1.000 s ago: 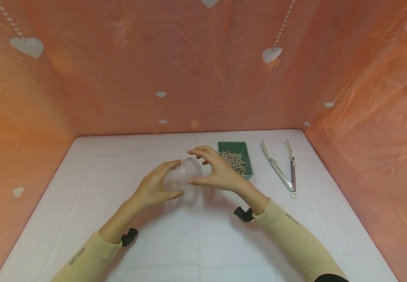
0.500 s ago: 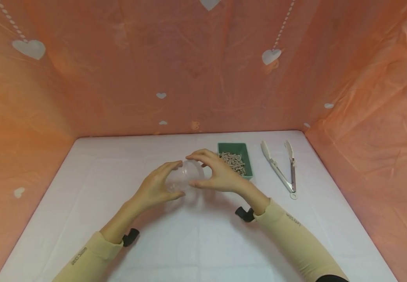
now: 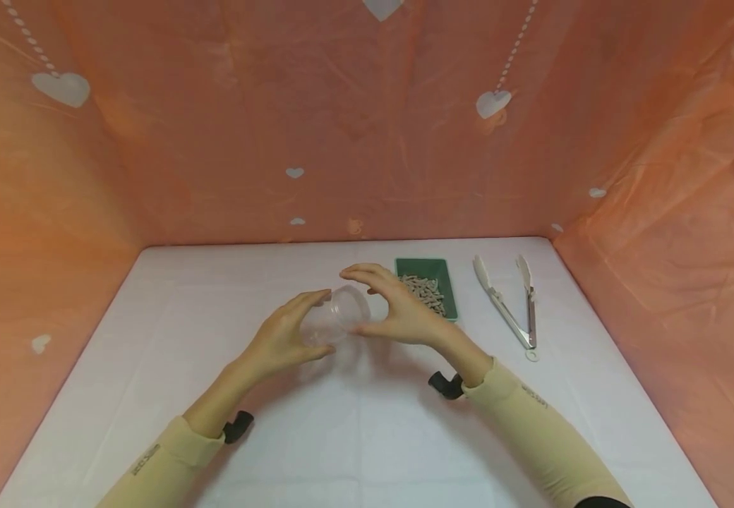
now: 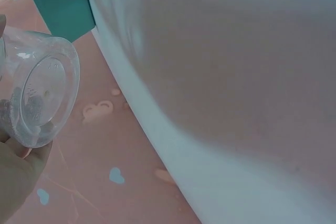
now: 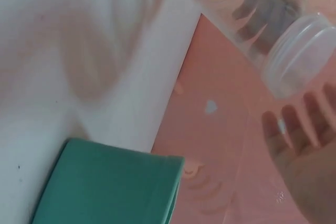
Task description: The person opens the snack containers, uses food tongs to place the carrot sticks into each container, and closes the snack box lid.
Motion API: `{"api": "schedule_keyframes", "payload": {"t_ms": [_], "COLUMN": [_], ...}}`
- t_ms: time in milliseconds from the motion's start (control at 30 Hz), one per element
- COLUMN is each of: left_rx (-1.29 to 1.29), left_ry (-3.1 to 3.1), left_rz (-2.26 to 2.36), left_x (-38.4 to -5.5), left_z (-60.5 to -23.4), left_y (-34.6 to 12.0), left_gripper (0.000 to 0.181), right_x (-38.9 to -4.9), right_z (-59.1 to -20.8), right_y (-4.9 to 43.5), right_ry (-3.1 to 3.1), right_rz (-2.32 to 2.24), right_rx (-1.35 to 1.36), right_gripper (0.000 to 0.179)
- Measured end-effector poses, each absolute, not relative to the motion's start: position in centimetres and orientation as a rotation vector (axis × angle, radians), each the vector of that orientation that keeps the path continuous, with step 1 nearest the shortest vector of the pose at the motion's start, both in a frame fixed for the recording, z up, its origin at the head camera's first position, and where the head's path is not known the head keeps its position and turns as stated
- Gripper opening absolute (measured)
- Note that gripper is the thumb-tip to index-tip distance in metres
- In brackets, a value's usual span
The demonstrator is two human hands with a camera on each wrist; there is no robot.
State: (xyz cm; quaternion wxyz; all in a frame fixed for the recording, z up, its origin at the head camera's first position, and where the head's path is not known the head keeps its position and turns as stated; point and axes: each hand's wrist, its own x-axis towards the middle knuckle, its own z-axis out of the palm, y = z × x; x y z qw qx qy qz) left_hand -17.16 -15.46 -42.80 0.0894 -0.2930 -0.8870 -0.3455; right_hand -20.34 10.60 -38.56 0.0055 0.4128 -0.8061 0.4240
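Note:
A clear plastic jar (image 3: 318,323) is tilted above the table, its lidded end toward my right hand. My left hand (image 3: 278,335) grips the jar round its body, thumb on the near side and fingers on the far side. Through its wall in the right wrist view, the left fingers (image 5: 260,22) show. The translucent screw lid (image 5: 302,53) sits on the jar's end. My right hand (image 3: 401,314) is beside the lid with fingers spread and curved; in the right wrist view its fingertips (image 5: 290,113) stand apart from the lid.
A green tray (image 3: 451,300) of small grey-brown pellets (image 3: 425,293) stands behind my right hand. Farther right lie metal tongs (image 3: 512,317) with pale tips, spread apart. White cloth covers the table (image 3: 354,437); orange-pink curtains (image 3: 341,127) enclose its back and sides.
Half a second ago my right fingers were nearer together round the lid; now they are spread wider and a little back from it. The left hand keeps its grip on the jar.

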Motion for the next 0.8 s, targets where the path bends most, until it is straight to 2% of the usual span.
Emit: {"api": "schedule_keyframes", "payload": {"t_ms": [167,367,800], "left_rx": [-0.857,-0.834,-0.861], "left_ry": [-2.640,-2.661,-2.658], "left_rz": [-1.019,-0.997,-0.976], "left_x": [-17.12,-17.13,-17.29], "left_z": [-42.75,-42.77,-42.86], "left_y": [-15.42,-15.39,-15.23], "left_gripper": [0.090,0.090,0.089], "right_x": [-20.28,-20.21,-20.28], "right_z": [-38.67,-39.13,-38.86], "right_y": [10.23,10.05,10.86], "right_ry": [-2.582,-2.670,-2.572], "right_rz": [1.378,1.326,1.249], "right_rx": [1.126,1.075,1.293], "right_gripper": [0.072,0.067,0.063]}}
